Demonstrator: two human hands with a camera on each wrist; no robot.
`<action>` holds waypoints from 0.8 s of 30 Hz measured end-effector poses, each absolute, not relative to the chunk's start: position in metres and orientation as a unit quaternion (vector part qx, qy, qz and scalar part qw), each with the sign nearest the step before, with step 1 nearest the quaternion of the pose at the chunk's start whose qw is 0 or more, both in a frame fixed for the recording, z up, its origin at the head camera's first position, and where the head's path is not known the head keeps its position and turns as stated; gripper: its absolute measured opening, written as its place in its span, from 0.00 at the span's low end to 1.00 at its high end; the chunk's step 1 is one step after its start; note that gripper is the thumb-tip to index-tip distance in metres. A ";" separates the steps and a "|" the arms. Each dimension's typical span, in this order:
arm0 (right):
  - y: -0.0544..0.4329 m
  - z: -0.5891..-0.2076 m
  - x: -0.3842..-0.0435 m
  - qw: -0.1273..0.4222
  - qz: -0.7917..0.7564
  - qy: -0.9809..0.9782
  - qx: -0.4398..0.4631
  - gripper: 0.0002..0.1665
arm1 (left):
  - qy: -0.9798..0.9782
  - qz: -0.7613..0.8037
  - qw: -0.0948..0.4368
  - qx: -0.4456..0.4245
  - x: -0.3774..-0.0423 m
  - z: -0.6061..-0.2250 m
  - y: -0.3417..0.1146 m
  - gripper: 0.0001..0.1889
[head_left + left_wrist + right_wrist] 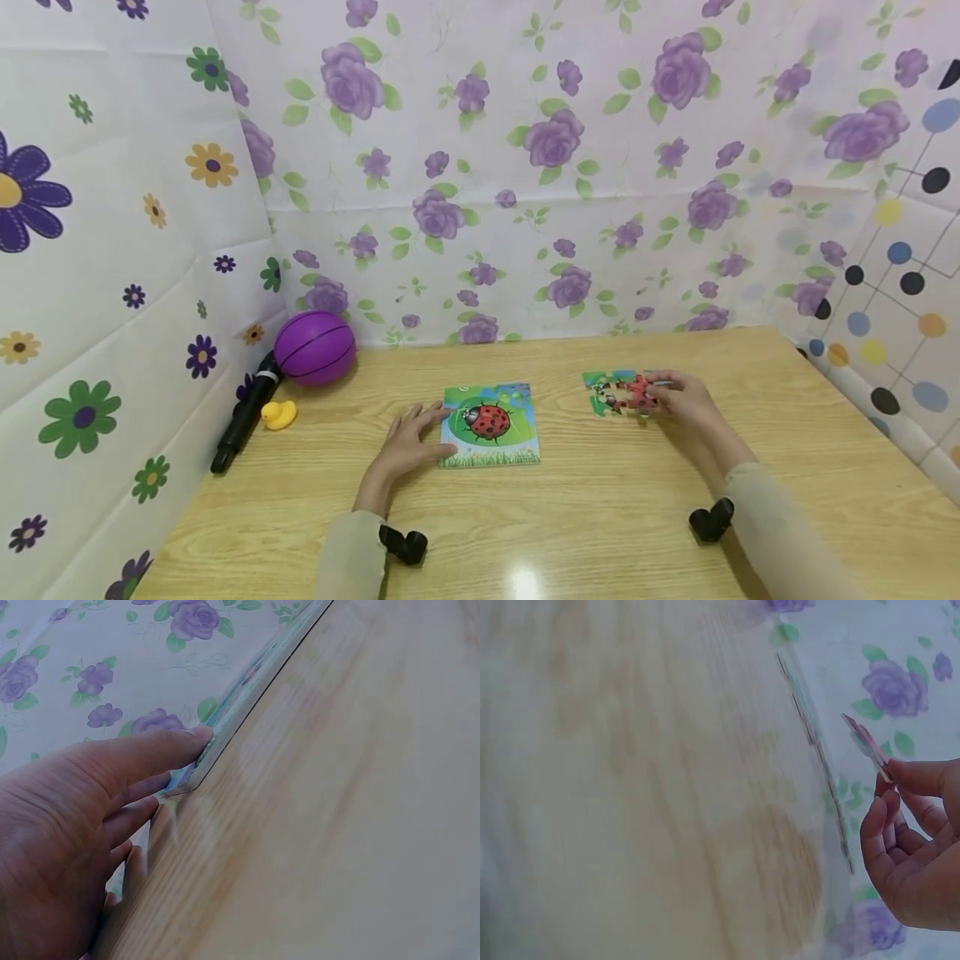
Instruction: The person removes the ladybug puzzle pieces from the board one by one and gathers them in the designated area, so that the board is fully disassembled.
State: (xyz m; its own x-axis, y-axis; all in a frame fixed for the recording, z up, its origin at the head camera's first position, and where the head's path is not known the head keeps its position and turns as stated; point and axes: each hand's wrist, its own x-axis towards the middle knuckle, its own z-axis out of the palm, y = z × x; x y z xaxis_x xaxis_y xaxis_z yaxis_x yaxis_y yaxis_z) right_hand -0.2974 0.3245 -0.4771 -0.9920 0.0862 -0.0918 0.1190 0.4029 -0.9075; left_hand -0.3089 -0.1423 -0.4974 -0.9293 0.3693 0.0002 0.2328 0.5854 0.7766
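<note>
A square ladybug picture board (491, 425) lies flat near the middle of the table. My left hand (408, 442) rests at its left side, fingers loosely spread. In the left wrist view the thumb (172, 746) touches the board's edge (247, 705) near a corner. To the right lies a group of interlocking-shaped ladybug puzzle pieces (607, 396). Over its right end, my right hand (686, 400) pinches a puzzle piece (866, 746) between thumb and fingers. That piece is tilted and raised off the other pieces (825, 769), seen edge-on in the right wrist view.
At the table's left stand a purple ball (315, 348), a yellow rubber duck (279, 415) and a black microphone-like stick (246, 417). Flowered cloth (480, 167) hangs behind the wooden table (570, 517). Cloth walls flank both sides.
</note>
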 end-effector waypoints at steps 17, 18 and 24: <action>0.324 -0.493 -0.307 -0.017 -0.447 0.893 0.040 0.18 | 0.885 0.424 0.076 0.175 -0.310 -0.496 -0.144 0.34; 0.324 -0.494 -0.307 -0.020 -0.440 0.897 0.040 0.17 | 0.885 0.424 0.076 0.174 -0.311 -0.497 -0.143 0.34; 0.325 -0.495 -0.306 -0.023 -0.408 0.912 0.032 0.17 | 0.884 0.427 0.078 0.174 -0.310 -0.498 -0.143 0.34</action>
State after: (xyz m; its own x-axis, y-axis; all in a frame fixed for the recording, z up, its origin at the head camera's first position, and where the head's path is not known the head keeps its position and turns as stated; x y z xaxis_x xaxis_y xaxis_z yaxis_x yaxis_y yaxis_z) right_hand -0.3064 0.3247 -0.4947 -0.9969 0.0768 0.0168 0.0386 0.6643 -0.7465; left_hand -0.3102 -0.1425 -0.4981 -0.9268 0.3753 0.0102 0.2413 0.5747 0.7819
